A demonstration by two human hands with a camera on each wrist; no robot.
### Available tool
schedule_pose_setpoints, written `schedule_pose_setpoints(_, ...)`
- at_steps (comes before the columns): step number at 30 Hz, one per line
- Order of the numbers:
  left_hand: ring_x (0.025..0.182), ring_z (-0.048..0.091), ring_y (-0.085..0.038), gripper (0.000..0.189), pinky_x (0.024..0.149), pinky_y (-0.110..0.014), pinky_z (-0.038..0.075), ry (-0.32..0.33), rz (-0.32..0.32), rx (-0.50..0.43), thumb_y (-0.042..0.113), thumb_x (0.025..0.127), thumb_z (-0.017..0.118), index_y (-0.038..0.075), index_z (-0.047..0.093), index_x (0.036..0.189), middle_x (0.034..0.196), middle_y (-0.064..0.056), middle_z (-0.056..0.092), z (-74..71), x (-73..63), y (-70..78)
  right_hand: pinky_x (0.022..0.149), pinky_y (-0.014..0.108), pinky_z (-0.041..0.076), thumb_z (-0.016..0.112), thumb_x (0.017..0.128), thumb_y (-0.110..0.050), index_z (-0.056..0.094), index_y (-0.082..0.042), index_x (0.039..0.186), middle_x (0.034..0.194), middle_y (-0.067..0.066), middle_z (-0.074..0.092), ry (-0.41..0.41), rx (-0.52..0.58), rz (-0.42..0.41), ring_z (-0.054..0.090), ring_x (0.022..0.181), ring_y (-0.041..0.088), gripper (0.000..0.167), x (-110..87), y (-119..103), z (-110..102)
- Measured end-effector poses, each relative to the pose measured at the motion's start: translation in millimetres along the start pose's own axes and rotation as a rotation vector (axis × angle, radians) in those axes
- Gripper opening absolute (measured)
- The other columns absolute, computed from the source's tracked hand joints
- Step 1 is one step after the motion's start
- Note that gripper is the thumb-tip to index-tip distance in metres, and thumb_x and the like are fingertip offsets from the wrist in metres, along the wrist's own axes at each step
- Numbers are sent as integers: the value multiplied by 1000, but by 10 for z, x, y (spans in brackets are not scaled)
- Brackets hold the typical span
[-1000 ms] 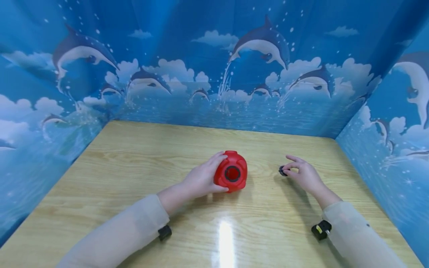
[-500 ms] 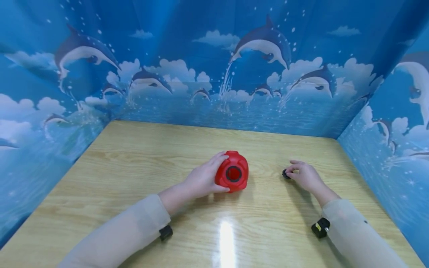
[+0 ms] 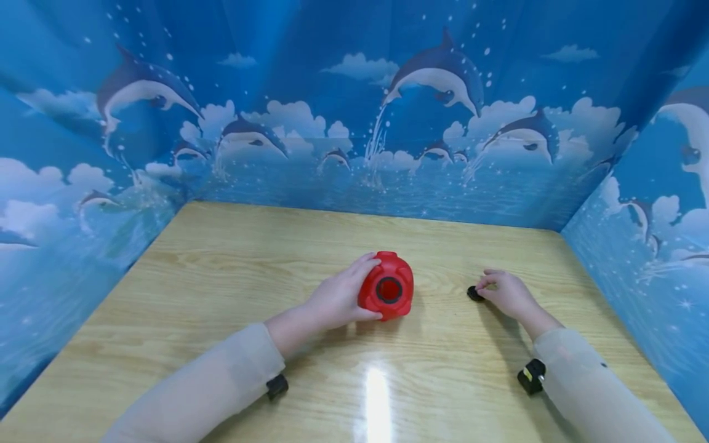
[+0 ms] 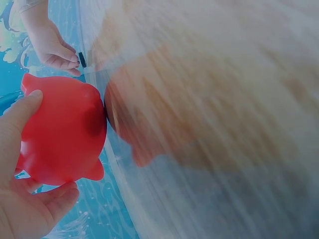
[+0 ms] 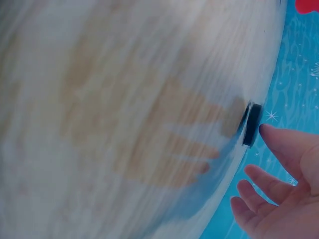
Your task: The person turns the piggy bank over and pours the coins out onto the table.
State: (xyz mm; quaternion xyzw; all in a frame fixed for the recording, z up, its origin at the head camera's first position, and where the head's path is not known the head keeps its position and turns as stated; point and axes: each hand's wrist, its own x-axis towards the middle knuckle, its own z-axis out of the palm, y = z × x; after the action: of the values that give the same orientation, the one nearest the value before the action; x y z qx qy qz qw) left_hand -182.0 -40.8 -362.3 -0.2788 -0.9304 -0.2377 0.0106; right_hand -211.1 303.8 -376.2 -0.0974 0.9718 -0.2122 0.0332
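Note:
My left hand [image 3: 339, 294] grips a red piggy bank [image 3: 400, 271] from its left side, thumb below and fingers above in the head view. Stubby knobs stick out of the bank, and a black-ringed round hole in it faces me. In the left wrist view its smooth red side [image 4: 60, 124] sits right at the tabletop. To the right, a small black disc-like plug [image 3: 473, 294] lies flat on the wood. Close over it is my right hand [image 3: 506, 294]; in the right wrist view the thumb tip is just beside the plug [image 5: 252, 124] and the other fingers are loosely bent.
The wood-grain table [image 3: 249, 246] reflects a bright light near its front. Blue dolphin-print cloth [image 3: 332, 92] hangs along the back and both sides. Black wrist cameras hang beneath the left sleeve [image 3: 221, 375] and the right sleeve [image 3: 581, 375].
My right hand has lowered the plug to the tabletop, shifting slightly right, and its fingers have loosened around it. My left hand keeps its grip on the piggy bank.

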Motion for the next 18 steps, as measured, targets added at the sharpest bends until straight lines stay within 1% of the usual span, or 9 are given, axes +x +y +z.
schedule_pose_setpoints(6,124,43,-21,96,85,-35,50,0,-3,1,39,69,82,15,29,145,150,-3,27,6,3,0,96,61,31,62,86,-4,67,-2,83,129,35,42,2,-9,-11,40,115,55,6,-6,-10,-3)
schedule_pose_setpoints(13,124,44,-21,96,85,-36,51,-5,-9,-1,40,69,81,15,28,145,151,-3,26,4,-1,3,95,62,32,63,86,-6,68,-2,86,130,36,41,-16,-7,6,38,116,55,6,-31,-17,-12)
schedule_pose_setpoints(18,124,44,-21,96,85,-35,50,-7,-6,-1,40,70,81,15,28,145,151,-3,26,0,-3,3,97,61,30,63,87,-8,68,-1,90,132,33,41,0,35,14,36,119,53,9,-48,-64,10)
